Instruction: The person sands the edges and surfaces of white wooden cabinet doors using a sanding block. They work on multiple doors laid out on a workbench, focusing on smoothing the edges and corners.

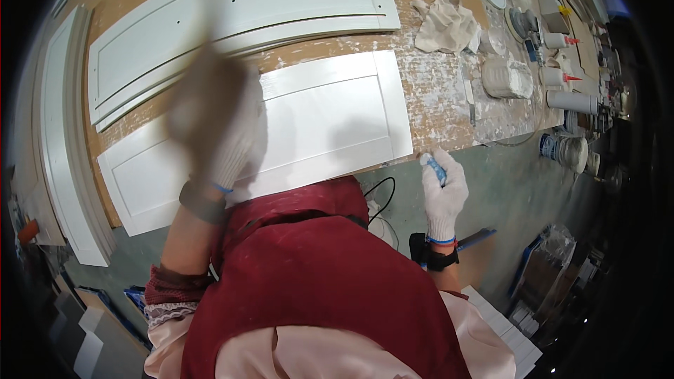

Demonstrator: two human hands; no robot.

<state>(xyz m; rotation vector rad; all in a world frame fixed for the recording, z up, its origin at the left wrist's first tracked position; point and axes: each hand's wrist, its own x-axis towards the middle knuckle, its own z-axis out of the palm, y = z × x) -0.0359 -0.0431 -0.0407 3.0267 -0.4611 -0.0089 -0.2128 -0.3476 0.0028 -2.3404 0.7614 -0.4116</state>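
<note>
A white cabinet door panel with a recessed centre lies along the near edge of the worktable. Above its left half is my left hand in a white glove, smeared by motion. It grips a blurred brown thing, broad at the hand and narrowing away from me; its kind does not show. At the table's front edge, just right of the panel, my gloved right hand is closed around a small blue thing with a whitish tip.
Another white panel lies behind, and a stack of white panels stands at the left. To the right are a crumpled cloth, a putty knife, a plastic tub and red-tipped bottles. Paint cans stand beyond the table corner.
</note>
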